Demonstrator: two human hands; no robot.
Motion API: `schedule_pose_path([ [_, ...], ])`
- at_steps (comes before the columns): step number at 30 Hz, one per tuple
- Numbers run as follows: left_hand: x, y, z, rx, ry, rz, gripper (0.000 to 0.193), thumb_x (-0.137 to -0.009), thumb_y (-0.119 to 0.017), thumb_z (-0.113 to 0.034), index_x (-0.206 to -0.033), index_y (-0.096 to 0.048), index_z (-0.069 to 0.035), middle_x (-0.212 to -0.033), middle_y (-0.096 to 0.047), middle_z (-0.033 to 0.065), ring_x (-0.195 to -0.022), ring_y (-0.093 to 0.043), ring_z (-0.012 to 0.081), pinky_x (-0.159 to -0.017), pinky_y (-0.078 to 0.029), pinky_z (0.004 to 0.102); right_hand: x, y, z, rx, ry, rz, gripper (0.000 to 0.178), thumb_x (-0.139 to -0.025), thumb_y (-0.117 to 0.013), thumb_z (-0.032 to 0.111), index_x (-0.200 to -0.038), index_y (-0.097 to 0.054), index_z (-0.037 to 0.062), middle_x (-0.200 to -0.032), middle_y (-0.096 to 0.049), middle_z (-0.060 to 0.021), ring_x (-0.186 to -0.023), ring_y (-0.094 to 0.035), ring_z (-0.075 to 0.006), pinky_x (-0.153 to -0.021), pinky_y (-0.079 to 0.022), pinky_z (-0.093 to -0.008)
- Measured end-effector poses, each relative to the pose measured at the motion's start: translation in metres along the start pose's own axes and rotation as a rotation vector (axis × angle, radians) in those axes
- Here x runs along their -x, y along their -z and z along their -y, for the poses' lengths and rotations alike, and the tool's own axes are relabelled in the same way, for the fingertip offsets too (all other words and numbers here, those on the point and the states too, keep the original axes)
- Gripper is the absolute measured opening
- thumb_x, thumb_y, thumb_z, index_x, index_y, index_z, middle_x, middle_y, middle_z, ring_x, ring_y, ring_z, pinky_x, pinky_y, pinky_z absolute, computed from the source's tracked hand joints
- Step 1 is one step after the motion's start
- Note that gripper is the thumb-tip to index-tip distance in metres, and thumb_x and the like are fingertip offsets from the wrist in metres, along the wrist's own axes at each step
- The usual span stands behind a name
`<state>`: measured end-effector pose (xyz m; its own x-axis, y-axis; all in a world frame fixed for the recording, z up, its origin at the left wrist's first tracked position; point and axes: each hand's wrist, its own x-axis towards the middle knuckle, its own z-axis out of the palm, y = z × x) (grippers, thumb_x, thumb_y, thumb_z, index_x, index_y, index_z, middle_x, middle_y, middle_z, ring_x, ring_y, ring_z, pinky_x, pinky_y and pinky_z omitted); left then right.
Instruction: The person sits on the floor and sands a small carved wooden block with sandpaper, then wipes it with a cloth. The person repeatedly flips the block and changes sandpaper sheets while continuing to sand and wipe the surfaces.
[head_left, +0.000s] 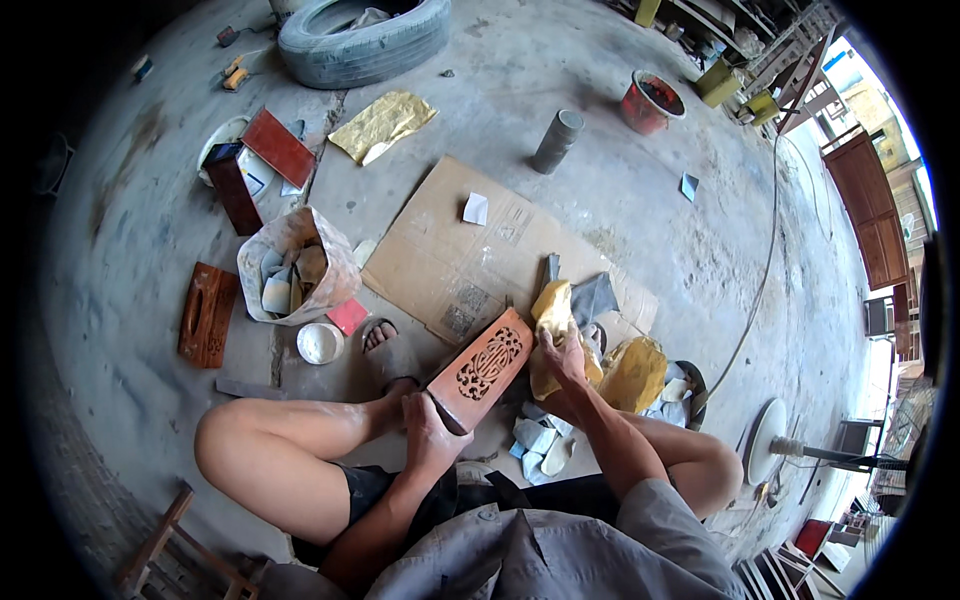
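Observation:
A reddish-brown wooden box [487, 365] with an openwork carved panel lies tilted between my legs, over the cardboard's near edge. My left hand [432, 437] is closed round its near end. Off the box's right side, my right hand [563, 357] pinches a crumpled yellow sheet of sandpaper [552, 306]; its fingers are partly hidden by the sheet. Another folded yellow sheet [634, 374] lies just right of that hand. Beyond the hand is a dark grey sheet [594, 297]. Several pale scraps [545, 440] are heaped near my right leg.
Flattened cardboard [430, 240] lies ahead. To the left stand a tub of scraps [340, 265], a white pot [320, 343] and a carved wooden box [208, 315]. Farther off are a tyre [365, 50], a grey cylinder [558, 141] and a red bucket [645, 112]. A cable [765, 260] crosses the right floor.

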<state>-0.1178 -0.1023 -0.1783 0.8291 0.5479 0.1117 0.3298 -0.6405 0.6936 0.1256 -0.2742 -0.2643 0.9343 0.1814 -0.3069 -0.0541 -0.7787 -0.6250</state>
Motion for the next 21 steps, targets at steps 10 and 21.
schedule_pose_path([
  [10,0.014,-0.013,0.03,0.011,-0.043,-0.098,0.065,-0.063,-0.089,-0.018,-0.109,-0.048,0.002,-0.096,-0.053,0.0242,-0.093,-0.054,0.0488,-0.083,-0.044,0.0552,-0.02,-0.051,-0.006,-0.196,-0.078,0.29,0.045,-0.095,-0.069,0.041,-0.115,-0.071,0.001,-0.102,-0.076,-0.0174,-0.094,-0.071,-0.0286,-0.084,-0.055,-0.0416],
  [21,0.037,-0.083,0.162,-0.499,-0.164,-0.039,0.122,-0.068,-0.088,-0.046,-0.154,-0.025,0.013,-0.104,-0.07,0.0348,-0.091,-0.071,0.0493,-0.078,-0.058,0.0552,-0.031,-0.055,-0.007,-0.588,-0.274,0.494,0.037,-0.095,-0.07,0.034,-0.109,-0.074,-0.0007,-0.096,-0.075,-0.0109,-0.087,-0.07,-0.0229,-0.075,-0.055,-0.0387],
])
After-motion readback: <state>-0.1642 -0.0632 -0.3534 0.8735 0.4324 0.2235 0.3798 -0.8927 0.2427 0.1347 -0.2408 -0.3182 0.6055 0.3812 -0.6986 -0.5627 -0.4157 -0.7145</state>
